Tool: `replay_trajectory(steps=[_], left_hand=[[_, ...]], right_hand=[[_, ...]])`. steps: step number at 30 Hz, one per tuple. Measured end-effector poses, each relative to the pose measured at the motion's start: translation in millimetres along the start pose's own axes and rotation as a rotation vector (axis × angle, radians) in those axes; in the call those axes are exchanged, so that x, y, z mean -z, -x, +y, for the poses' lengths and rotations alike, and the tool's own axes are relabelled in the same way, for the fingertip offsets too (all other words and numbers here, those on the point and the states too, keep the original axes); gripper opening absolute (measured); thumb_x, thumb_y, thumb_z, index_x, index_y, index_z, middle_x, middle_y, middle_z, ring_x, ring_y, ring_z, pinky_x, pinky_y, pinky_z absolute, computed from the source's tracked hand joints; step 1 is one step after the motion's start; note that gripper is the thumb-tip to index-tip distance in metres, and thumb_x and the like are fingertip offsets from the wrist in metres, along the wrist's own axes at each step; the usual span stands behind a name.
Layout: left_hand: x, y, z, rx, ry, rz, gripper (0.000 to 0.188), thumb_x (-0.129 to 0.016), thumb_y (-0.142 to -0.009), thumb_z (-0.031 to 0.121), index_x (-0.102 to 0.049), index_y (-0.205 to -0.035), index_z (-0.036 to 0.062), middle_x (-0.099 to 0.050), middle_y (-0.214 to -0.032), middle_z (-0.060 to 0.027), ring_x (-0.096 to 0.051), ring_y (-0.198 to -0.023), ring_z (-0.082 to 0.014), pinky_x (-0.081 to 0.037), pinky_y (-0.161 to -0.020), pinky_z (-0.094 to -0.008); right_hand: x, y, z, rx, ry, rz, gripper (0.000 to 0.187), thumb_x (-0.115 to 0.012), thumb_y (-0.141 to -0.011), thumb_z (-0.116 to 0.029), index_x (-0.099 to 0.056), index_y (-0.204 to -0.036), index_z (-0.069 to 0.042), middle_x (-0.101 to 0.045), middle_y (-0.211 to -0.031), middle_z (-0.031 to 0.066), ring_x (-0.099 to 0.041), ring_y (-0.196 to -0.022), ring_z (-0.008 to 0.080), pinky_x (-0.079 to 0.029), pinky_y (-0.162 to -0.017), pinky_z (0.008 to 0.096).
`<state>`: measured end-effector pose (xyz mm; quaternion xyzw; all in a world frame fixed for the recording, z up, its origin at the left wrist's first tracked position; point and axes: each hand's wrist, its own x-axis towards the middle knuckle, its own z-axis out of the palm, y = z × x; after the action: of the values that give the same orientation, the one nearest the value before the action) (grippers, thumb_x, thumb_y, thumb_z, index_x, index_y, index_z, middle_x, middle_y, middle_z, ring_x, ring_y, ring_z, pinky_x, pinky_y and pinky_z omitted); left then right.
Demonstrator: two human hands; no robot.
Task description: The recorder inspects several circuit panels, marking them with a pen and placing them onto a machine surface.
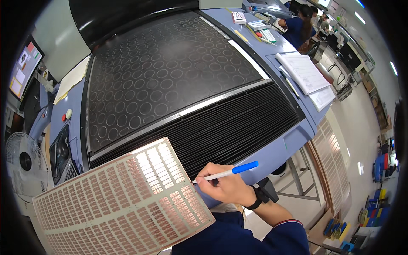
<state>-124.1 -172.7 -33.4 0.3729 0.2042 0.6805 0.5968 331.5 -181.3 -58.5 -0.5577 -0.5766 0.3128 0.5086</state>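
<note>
My right hand (227, 187) pinches a white pen (224, 174) with a blue cap on its rear end. The pen's tip points toward the right edge of a large circuit board panel (123, 199); whether it touches the panel I cannot tell. Rows of small copper-coloured patterns cover this thin pale panel, and its upper right part shines with reflected light. The panel is tilted in front of me, across the lower left of the view. My left hand is not in view. A black device on a strap (260, 196) sits around my right wrist.
Beyond the panel stands a blue-grey machine with a ribbed black strip (238, 114) and a black circle-patterned bed (170, 72). Papers (304, 72) lie on its right side. A fan (25, 161) and a monitor (26, 66) stand left. A person (295, 29) works at the back right.
</note>
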Motion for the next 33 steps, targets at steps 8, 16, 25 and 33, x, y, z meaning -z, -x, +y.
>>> replay_trajectory(steps=[8, 16, 25, 33], left_hand=[[2, 7, 3, 0.000, 0.007, -0.005, 0.050, -0.059, -0.096, 0.021, -0.052, -0.140, -0.0015, -0.053, -0.145, -0.0167, -0.048, -0.133, -0.0349, -0.040, -0.112, -0.0476], [31, 61, 48, -0.108, -0.062, 0.078, 0.049, -0.058, -0.097, 0.022, -0.052, -0.140, -0.0012, -0.053, -0.146, -0.0155, -0.047, -0.135, -0.0335, -0.039, -0.113, -0.0471], [229, 339, 149, -0.592, -0.295, 0.680, 0.048, -0.056, -0.106, 0.032, -0.052, -0.141, -0.0010, -0.060, -0.140, -0.0111, -0.056, -0.123, -0.0217, -0.041, -0.110, -0.0354], [240, 436, 53, -0.944, 0.341, 1.420, 0.028, -0.051, -0.110, 0.027, -0.050, -0.088, 0.0092, -0.034, -0.072, 0.0051, -0.037, -0.058, -0.0068, -0.038, -0.048, -0.0210]], right_hand=[[6, -2, 2, -0.019, -0.027, -0.043, 0.007, -0.070, -0.090, -0.008, -0.067, -0.088, -0.002, -0.064, -0.070, 0.0036, -0.057, -0.056, 0.0097, -0.044, -0.050, 0.0262], [-1, 7, 30, -0.100, -0.331, 0.139, 0.005, -0.069, -0.095, -0.006, -0.065, -0.094, -0.002, -0.067, -0.081, 0.0032, -0.062, -0.071, 0.0075, -0.048, -0.062, 0.0234], [11, 22, 24, -0.076, -0.238, 0.228, 0.010, -0.060, -0.096, -0.003, -0.053, -0.088, -0.001, -0.060, -0.076, 0.0100, -0.056, -0.060, 0.0118, -0.047, -0.055, 0.0244], [13, 16, 19, -0.032, -0.100, 0.099, 0.023, -0.063, -0.101, -0.020, -0.061, -0.099, 0.003, -0.066, -0.085, 0.0138, -0.060, -0.067, 0.0179, -0.051, -0.065, 0.0302]])
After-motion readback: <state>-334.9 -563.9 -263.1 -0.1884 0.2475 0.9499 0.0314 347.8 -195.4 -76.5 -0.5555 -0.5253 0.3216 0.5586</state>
